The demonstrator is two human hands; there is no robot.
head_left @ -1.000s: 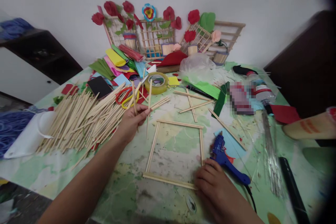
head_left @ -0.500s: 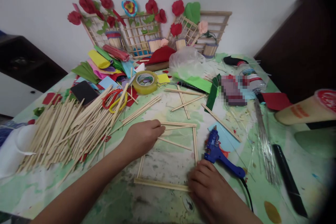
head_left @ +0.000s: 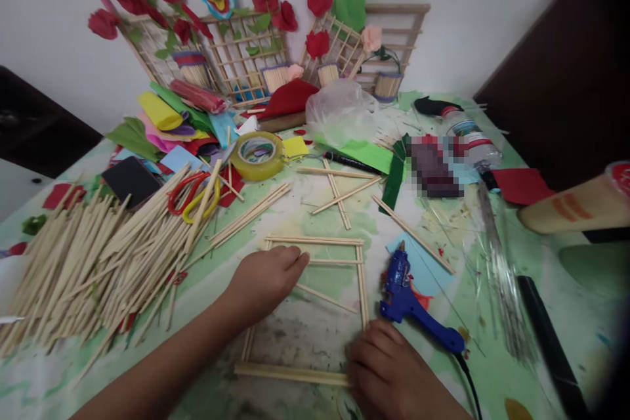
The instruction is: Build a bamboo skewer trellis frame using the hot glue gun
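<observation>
— What's your left hand [head_left: 268, 275] doing now?

— It's resting palm-down on the upper left corner of the frame [head_left: 361, 285]. A second ago it was up by the stick pile [head_left: 98, 256], pinching a couple of loose sticks upright. Now those sticks are lying down inside the frame: one [head_left: 332, 262] flat just under the top rail, one [head_left: 327, 298] slanting below it. My fingers are curled loosely over their left ends, pressing rather than gripping; I can't tell whether anything is tucked under the palm.

— And the right hand [head_left: 388, 374]?

— It's sitting where it was, fingers bent, holding down the lower right corner where the bottom rail meets the side rail. It isn't closed around anything I can see.

— So where does that leave the frame?

— It's lying flat on the table [head_left: 492, 367] between my hands, four sides joined, with two cross sticks now placed but, I'd judge, not fixed, since one is lying askew.

— The glue gun [head_left: 411, 302]?

— It's lying on the table just right of the frame, untouched, near my right hand.
</observation>
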